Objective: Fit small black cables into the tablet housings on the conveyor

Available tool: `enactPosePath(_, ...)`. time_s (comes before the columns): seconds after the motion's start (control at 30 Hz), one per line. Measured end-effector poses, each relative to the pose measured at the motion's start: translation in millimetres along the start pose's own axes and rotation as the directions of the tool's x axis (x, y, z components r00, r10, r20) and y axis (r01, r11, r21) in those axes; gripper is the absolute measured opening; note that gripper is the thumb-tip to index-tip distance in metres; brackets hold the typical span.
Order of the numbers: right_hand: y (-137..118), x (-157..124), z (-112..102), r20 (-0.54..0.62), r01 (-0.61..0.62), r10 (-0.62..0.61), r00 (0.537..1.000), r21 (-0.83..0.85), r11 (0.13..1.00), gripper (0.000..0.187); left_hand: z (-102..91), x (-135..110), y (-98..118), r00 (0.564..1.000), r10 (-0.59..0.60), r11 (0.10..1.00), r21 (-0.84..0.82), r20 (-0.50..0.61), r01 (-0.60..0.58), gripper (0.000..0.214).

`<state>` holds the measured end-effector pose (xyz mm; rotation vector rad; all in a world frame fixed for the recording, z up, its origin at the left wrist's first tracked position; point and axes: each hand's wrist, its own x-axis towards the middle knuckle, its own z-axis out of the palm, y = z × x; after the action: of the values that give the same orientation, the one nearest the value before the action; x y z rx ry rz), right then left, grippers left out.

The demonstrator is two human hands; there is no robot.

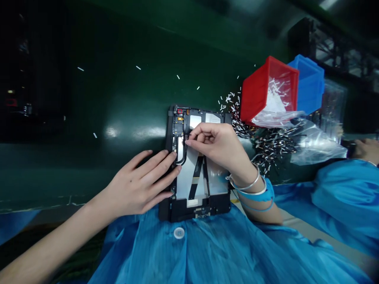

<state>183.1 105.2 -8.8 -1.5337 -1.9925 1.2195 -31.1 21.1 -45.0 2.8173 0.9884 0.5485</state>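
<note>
An opened tablet (217, 173) lies in front of me, with silver plates, dark ribbon cables and a black frame showing. My left hand (148, 181) rests along its left edge, palm down. Its fingers are stretched out, with the tips touching the frame. Over the upper middle of the tablet, my right hand (211, 140) is closed in a pinch. Thumb and forefinger hold a thin black cable (184, 156) that curves down along the left side of the tablet. Small coloured connectors (180, 114) sit in its top left corner. My right palm covers part of the silver plates.
Right of the tablet stand a red bin (256, 92) holding white strips in plastic and a blue bin (310, 85). A heap of short dark cables (275, 146) lies before them, beside a clear bag (318, 148). White strips dot the green table (127, 98). Another person's sleeve (346, 197) is at right.
</note>
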Motion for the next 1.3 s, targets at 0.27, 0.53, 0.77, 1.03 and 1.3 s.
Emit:
enactPosePath(0.27, -3, -3, 4, -0.055, 0.020, -0.025, 0.998, -0.095, 0.995, 0.009, -0.9, 6, -6, 0.996, 0.084, 0.994, -0.078, 0.044, -0.080, 0.037)
enactPosePath(0.53, -4, -4, 4, -0.056, 0.010, -0.018, 0.998, -0.127, 0.992, 0.008, 0.7, 7, -7, 0.993, 0.104, 0.991, -0.095, 0.057, -0.099, 0.039)
enactPosePath(0.77, -5, -10, 7, -0.199, 0.039, -0.098, 0.975, -0.279, 0.960, 0.005, -2.2, 22, -6, 0.997, 0.081, 0.997, -0.016, 0.019, -0.081, 0.042)
enactPosePath(1.03, 24, -80, -14, -0.513, -0.195, -0.070, 0.856, -0.445, 0.874, 0.022, -5.2, 24, 7, 0.975, -0.190, 0.982, -0.030, -0.114, 0.188, 0.047)
enactPosePath(1.3, 27, -102, 1, -0.310, -0.341, 0.254, 0.916, -0.270, 0.900, 0.047, -2.8, -18, 61, 0.748, -0.662, 0.687, -0.370, 0.034, 0.625, 0.065)
